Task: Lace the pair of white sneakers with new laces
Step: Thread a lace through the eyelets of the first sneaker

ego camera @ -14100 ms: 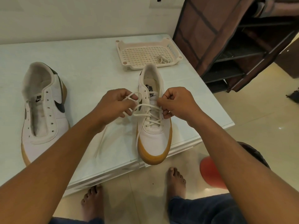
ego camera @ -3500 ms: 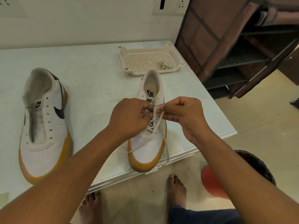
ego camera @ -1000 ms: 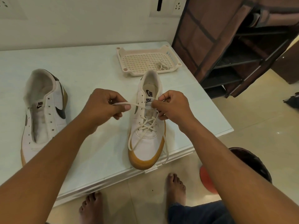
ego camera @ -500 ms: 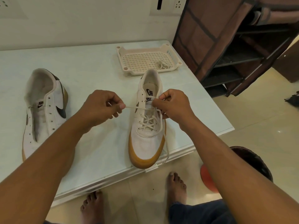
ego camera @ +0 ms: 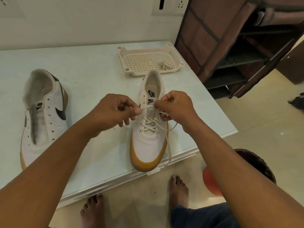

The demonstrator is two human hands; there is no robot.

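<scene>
My left hand and right hand, fingers curled, pinch the lace over the half-laced sneaker; the perforated tray holds one coiled lace.

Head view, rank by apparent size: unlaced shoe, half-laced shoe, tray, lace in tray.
1. unlaced shoe and half-laced shoe: about alike, unranked.
2. tray, though it sits farther away.
3. lace.

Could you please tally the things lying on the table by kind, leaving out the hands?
Sneakers: 2, the half-laced sneaker and the unlaced sneaker.
Laces: 2, the threaded lace and the bundled lace in the tray.
Trays: 1.
Total: 5.
</scene>
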